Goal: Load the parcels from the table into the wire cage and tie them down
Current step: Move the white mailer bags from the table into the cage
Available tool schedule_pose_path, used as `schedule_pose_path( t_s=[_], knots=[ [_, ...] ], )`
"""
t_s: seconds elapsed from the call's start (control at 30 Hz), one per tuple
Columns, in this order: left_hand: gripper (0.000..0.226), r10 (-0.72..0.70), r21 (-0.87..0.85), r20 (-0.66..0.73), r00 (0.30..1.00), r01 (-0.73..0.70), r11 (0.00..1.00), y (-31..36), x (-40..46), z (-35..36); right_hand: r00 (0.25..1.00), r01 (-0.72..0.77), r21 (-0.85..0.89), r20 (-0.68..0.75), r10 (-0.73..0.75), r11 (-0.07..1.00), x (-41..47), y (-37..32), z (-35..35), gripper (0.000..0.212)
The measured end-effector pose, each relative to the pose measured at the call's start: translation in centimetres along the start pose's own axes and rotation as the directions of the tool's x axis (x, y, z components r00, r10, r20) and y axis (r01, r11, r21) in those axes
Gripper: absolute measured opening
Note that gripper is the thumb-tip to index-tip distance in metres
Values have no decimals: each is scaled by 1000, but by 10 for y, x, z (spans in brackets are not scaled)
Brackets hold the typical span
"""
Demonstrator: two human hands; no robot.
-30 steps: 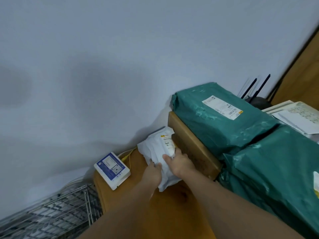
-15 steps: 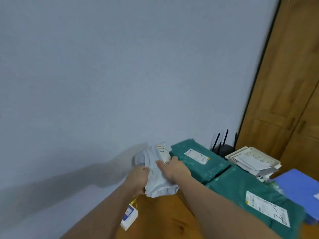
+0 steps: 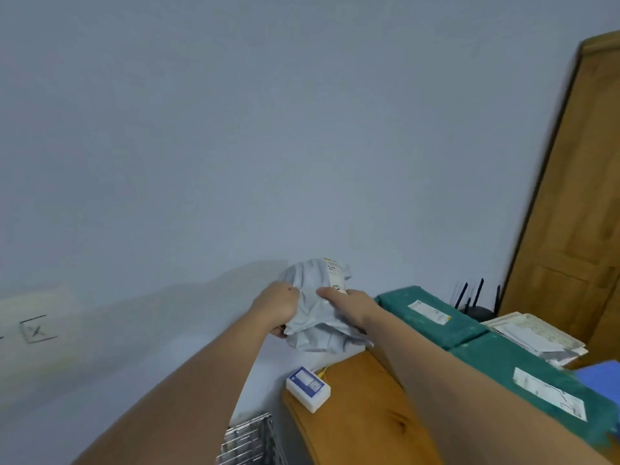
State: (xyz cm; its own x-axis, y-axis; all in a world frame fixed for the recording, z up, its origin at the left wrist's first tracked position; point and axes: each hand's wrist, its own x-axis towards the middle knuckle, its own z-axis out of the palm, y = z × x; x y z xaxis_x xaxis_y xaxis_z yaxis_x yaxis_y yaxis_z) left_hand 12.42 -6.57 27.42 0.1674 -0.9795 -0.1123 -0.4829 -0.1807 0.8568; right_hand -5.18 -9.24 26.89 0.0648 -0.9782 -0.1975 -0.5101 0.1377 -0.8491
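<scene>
Both hands up, white parcel clamped between them!
Left hand and right hand curl fingers round the crumpled bag, held in the air above the counter edge, wire cage low left, green parcels stacked right.

Open air left of the table above the wire cage; green parcels crowding the right.

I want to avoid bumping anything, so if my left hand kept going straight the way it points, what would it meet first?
Apart from the white parcel that the left hand already grips, the pale wall behind it comes first. Nothing else shows in that line, though depth to the wall is unclear.
</scene>
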Motion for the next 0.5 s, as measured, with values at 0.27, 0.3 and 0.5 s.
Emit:
schedule_pose_path(
  t_s=[0.27,0.3,0.5],
  knots=[
    [25,-241,64,-87,967,247,967,-168,-86,-109,951,117,-34,291,-102,993,-50,5,202,58],
    [27,-287,74,-110,952,296,952,-190,-99,-122,936,126,-35,335,-107,991,-56,6,230,57],
    [35,-506,-75,-219,834,503,861,-310,-162,-172,821,165,-48,560,-110,985,-94,21,365,48]
  ],
)
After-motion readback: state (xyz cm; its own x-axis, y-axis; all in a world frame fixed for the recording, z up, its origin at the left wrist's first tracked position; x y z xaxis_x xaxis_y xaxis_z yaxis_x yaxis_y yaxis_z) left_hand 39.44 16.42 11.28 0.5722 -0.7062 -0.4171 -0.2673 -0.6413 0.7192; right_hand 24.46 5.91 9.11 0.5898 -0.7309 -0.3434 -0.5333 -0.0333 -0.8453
